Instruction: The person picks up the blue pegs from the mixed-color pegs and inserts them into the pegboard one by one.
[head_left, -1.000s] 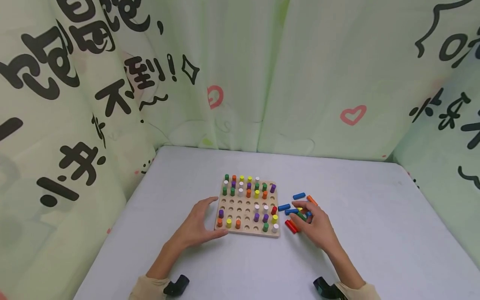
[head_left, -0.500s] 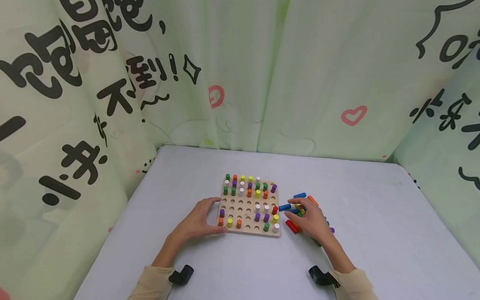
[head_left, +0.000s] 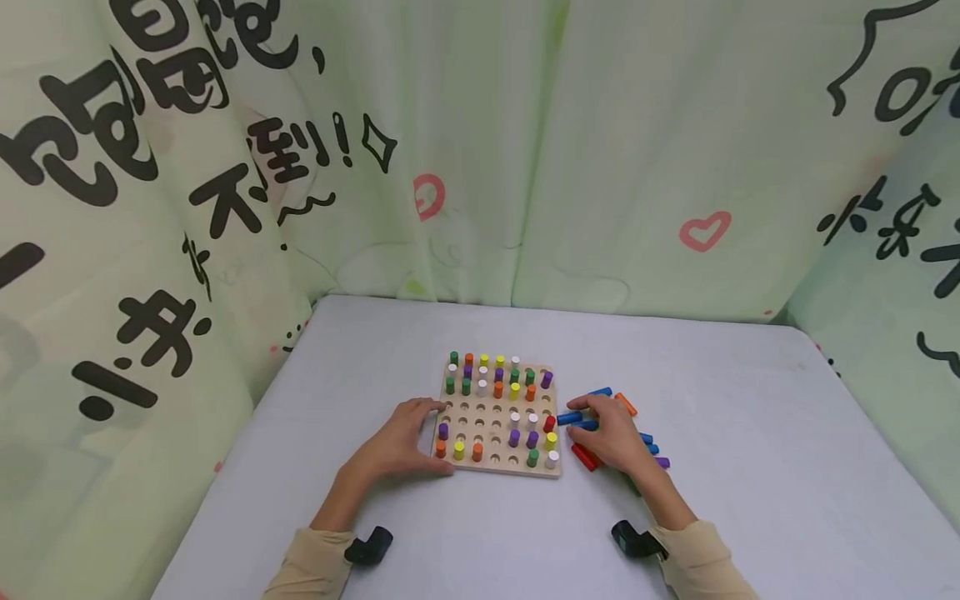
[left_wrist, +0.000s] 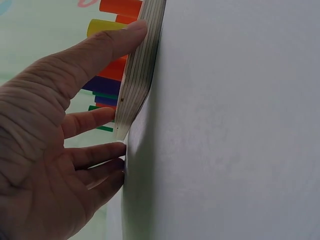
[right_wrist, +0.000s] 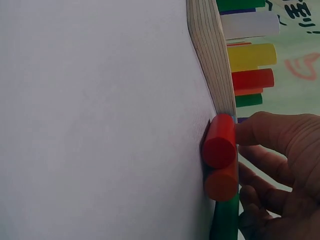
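Note:
A wooden pegboard [head_left: 480, 419] stands on the table, with several coloured pegs upright in its holes. My left hand [head_left: 397, 442] rests at its left front corner, thumb along the front edge and fingertips by the left side. In the left wrist view the thumb [left_wrist: 100, 52] lies against the board's layered edge, the fingers spread. Right of the board, my right hand [head_left: 615, 433] hovers low over a loose pile of pegs. Its thumb and index finger are apart, on either side of a blue peg [head_left: 569, 419]. The right wrist view shows a red peg [right_wrist: 220, 142] beside the thumb; the other fingertips are partly hidden.
Around the right hand lie a red peg [head_left: 584, 457], an orange peg [head_left: 626, 404], a purple peg [head_left: 663, 462] and several blue ones. A white cloth covers the table [head_left: 750, 467]. A printed pale green curtain [head_left: 600, 167] hangs behind and at both sides.
My right hand has shifted left over the pile toward the board, baring blue and purple pegs on its right side. The left hand stays at the board's corner.

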